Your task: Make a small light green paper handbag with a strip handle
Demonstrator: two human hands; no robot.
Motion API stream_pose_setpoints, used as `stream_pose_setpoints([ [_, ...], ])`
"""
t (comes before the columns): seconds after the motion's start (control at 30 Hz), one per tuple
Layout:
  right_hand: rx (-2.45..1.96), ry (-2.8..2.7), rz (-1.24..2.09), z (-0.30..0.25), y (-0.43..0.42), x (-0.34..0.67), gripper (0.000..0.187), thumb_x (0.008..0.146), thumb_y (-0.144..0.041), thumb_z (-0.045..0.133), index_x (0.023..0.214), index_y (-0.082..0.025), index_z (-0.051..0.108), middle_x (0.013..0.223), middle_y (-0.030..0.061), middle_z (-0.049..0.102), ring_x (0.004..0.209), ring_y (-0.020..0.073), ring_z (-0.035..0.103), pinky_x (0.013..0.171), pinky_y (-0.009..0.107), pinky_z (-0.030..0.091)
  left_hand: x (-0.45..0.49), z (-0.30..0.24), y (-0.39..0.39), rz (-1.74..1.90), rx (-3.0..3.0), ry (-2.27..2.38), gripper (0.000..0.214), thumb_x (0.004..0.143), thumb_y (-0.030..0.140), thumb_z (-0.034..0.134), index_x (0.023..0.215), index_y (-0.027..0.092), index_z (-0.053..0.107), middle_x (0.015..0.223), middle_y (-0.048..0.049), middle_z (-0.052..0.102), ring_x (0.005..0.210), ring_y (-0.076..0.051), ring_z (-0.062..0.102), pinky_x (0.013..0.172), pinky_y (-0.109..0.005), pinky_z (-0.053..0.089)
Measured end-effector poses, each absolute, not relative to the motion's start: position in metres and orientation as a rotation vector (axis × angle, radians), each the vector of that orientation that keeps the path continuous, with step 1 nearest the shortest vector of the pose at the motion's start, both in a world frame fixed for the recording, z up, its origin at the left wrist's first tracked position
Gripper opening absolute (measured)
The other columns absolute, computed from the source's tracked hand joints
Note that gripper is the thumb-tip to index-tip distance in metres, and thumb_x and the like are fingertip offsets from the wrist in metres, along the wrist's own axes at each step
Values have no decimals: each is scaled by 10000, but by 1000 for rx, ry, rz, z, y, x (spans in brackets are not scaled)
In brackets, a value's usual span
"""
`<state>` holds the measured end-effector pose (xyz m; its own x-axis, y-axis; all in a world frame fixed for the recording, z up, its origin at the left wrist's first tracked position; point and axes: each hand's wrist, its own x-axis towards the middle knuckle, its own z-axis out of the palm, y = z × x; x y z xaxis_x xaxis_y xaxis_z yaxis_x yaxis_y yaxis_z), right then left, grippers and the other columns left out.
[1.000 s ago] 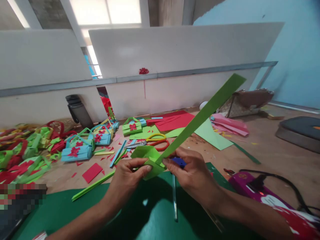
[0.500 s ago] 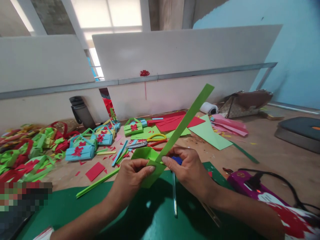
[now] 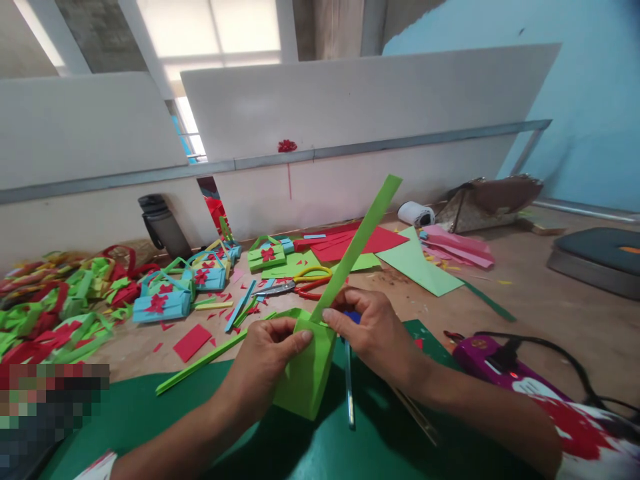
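Observation:
My left hand and my right hand both pinch the top rim of a small green paper box held over a dark green mat. A long green paper strip rises from the box rim up to the right, pressed there by my right thumb. Under the fingers of my right hand also sits a blue-capped pen, its shaft hanging down over the mat.
Yellow-and-red scissors lie behind the box. Finished blue and green paper baskets and scraps pile at the left. Red sheets, a pale green sheet and a tape roll lie farther back. A purple glue gun with a cord lies right.
The green box has turned from tilted flat to hanging upright, showing its side. The strip has swung steeper and more to the left. Both hands stayed on the rim.

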<state>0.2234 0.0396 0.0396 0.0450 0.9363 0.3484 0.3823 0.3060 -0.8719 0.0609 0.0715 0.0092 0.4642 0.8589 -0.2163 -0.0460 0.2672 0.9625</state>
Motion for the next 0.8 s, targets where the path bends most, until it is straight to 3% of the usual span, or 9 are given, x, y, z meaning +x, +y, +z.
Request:
stream_pose_setpoints([
  [0.2,-1288,-1601,728,40,40,226,164,808,-169,510,703,-141,633,653,-8,609,617,123,530,565,243,411,63,9,67,722,1073,896,211,662,337,732,727,146,670,586,-1,651,502,-127,579,507,-225,422],
  [0.8,-1398,-1642,740,40,41,225,180,771,-154,508,608,-137,584,566,-25,524,549,100,444,509,225,347,67,7,61,697,1006,890,177,681,284,721,744,131,658,617,-30,676,497,-123,593,488,-219,447],
])
